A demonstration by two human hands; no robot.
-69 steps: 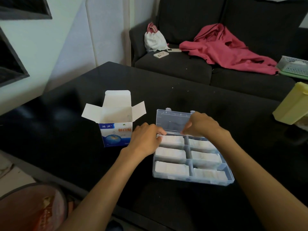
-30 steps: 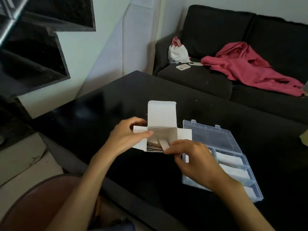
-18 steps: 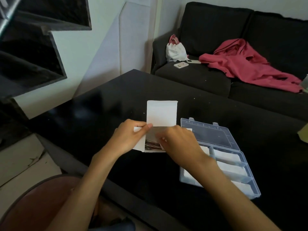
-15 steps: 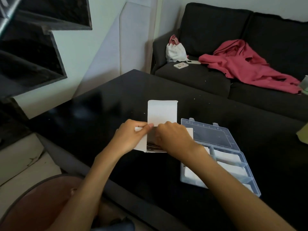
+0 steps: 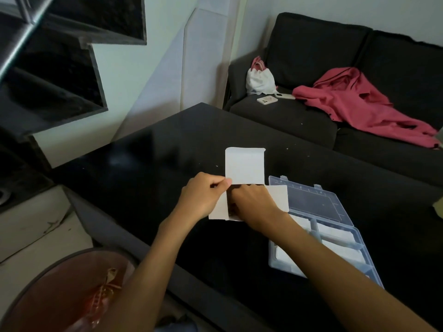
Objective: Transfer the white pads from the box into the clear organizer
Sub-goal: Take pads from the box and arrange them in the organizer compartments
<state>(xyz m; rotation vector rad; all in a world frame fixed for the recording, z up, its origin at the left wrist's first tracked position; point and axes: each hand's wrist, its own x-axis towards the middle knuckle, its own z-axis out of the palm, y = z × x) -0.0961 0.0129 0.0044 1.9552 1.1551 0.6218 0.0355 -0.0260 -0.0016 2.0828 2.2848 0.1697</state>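
The person was midway through a fetching step: getting another batch of white pads out of the box (image 5: pixel 244 171) to carry over to the clear organizer (image 5: pixel 335 236). The box was held tilted above the black desk (image 5: pixel 167 152), its mouth turned toward the person and its long top flap standing up behind the hands. The left hand (image 5: pixel 203 200) steadied it, thumb and fingers closed on the left edge by the side flap. The right hand (image 5: pixel 254 207) was pushed into the opening, its fingers curled out of sight inside, so whether they had closed on any pads could not be told.

The organizer lay open on the desk just right of the box, its lid folded back flat toward the sofa (image 5: pixel 311 92). Several of its compartments already held white pads (image 5: pixel 335 233), though the right forearm covered part of the tray. This suggested the task was well along, with only what remained in the box left to move; how much that was could not be seen.

The next move would likely call for pinching a small stack squarely, drawing it clear of the flaps without fanning it out, then swinging right and laying it flat in a compartment with room. The left hand would need to keep the box from tipping or collapsing as the pads came out.
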